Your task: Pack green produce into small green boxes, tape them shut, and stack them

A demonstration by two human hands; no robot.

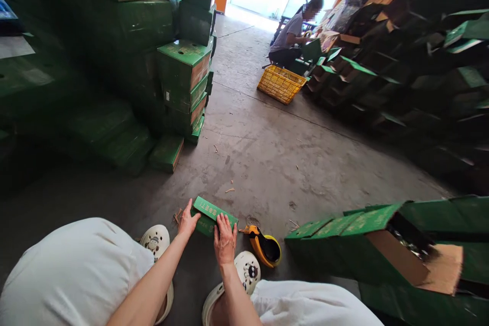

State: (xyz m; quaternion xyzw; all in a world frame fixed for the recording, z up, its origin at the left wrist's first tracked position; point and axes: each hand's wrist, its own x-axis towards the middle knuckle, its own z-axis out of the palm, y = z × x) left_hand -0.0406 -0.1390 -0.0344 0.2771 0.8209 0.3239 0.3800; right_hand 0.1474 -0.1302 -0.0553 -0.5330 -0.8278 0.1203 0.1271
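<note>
The box point(209, 216) sits between my left hand point(189, 220) and right hand point(226, 239), just ahead of the gap between my left shoe point(155, 238) and right shoe point(247, 268). Right of it, near that shoe, a tape dispenser point(268, 248) lies on the floor point(260, 153) — and farther right, a row of cartons point(324, 252). Ahead to my left stands a stack point(179, 80), with a flat carton point(164, 153) at its foot. Well ahead, right of the stack, is a basket point(281, 84); behind it crouches another person point(292, 33), beside a heap of cartons point(382, 66) on the right.
</note>
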